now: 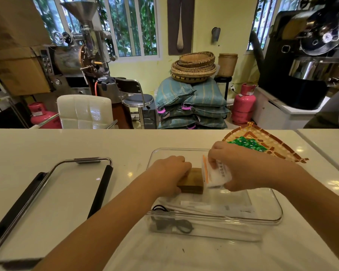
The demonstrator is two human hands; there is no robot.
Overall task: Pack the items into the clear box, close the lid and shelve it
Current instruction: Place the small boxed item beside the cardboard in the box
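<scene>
The clear box (270, 200) stands open on the white table in front of me. Inside it, my left hand (169, 172) grips a brown wooden block (193, 180). Right beside the block, my right hand (241, 165) holds a white packet with an orange stripe (215, 173), tilted over the box. A black cord (172, 224) and flat clear packets with white labels (213, 206) lie in the near part of the box. The clear lid with black latches (104, 184) lies flat on the table to the left.
A woven bamboo tray (282, 147) holding several small green packets (247, 143) sits on the table behind my right hand. Beyond the table's far edge are a white chair, a stool, stacked sacks, pink gas cylinders and roasting machines.
</scene>
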